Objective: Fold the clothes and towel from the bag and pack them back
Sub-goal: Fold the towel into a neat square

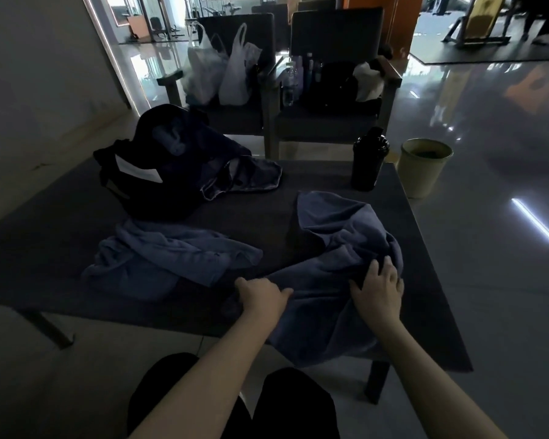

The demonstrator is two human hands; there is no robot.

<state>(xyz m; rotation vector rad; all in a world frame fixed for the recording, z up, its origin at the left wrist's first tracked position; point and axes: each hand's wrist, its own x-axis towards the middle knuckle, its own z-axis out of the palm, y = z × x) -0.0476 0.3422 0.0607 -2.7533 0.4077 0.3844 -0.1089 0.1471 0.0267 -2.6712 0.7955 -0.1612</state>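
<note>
A crumpled blue towel (pixel 336 248) lies on the right half of the dark table (pixel 260 217), one end hanging over the near edge. My left hand (pixel 262 296) grips its near left edge with curled fingers. My right hand (pixel 379 291) grips a bunched fold on its right side. A second blue garment (pixel 168 258) lies rumpled at the left. A black bag (pixel 152 172) stands at the back left, with a dark blue garment (pixel 235 172) spilling out of it.
A black shaker bottle (pixel 369 158) stands at the table's back right corner. A pale bin (pixel 423 166) sits on the floor beside it. Two dark chairs behind hold white plastic bags (pixel 222 68) and bottles (pixel 298 74).
</note>
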